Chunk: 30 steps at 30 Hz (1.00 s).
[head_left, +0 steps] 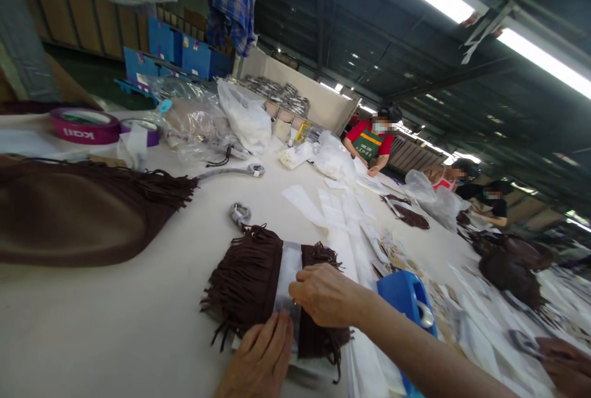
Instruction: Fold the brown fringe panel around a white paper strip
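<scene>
A dark brown fringed bag [249, 275] lies on the white table in front of me. Across its middle runs a pale translucent strip [290, 265]. My left hand [261, 352] rests on the lower edge of the bag and strip, its fingers stretched out flat. With fingers curled into a pinch, my right hand [325, 294] is at the strip's right side; its fingertips are partly hidden. Just above the bag sits a wrapped metal clasp [240, 213]. A blue tape dispenser [406, 302] stands to the right, behind my right forearm.
A larger brown fringed bag [78, 213] lies at left, with purple tape rolls [85, 125] beyond it. Clear plastic bags [249, 117] stand at the back. White paper strips [339, 216] and more brown bags [512, 262] spread rightward. A co-worker [372, 139] stands across the table.
</scene>
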### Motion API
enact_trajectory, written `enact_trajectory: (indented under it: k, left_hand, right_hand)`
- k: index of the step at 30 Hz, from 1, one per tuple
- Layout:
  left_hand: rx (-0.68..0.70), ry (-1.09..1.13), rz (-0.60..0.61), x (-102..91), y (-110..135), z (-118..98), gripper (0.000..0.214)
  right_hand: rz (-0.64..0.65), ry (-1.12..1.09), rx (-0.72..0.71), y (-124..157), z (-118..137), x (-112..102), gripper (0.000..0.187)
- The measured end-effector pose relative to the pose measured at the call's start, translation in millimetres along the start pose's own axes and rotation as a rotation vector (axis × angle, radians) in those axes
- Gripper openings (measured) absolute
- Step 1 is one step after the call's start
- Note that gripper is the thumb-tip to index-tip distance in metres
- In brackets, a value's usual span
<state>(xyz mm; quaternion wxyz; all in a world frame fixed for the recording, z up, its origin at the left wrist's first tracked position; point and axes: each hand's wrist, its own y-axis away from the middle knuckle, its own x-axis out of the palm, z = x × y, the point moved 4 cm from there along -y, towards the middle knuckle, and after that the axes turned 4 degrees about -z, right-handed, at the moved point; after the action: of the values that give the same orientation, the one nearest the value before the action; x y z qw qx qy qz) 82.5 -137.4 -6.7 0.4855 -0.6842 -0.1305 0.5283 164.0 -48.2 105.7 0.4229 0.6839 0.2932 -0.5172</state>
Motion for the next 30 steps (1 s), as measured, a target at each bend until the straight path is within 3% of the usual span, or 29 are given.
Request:
enact_trajectory:
  k: [8,13,17,21,26,30]
  left_hand:
    - [-0.016,0.012,-0.074,-1.2,-5,1,0.040]
    - [0.003,-0.004,-0.023,1.3,-1,1,0.034]
    - [-0.006,0.024,-0.060,-1.0,-2,1,0.037]
    - [-0.014,0.037,-0.079,-1.7,-5,1,0.038]
    - [-0.022,0.071,-0.109,-3.0,-6,3,0.040]
    - [-0.015,0.072,-0.119,-2.8,-6,3,0.040]
  right_hand:
    - [0.039,0.022,-0.009,-17,-4,5,0.013]
    - [0.160,-0.198,0.131,-25,-13,3,0.012]
    - [0.187,-0.355,0.189,-36,-29,5,0.012]
    - [0.170,-0.527,0.274,-42,-47,22,0.029]
    - [0.113,-0.704,0.324,-40,-63,48,0.028]
    - [-0.035,-0.693,0.391,-28,-76,48,0.023]
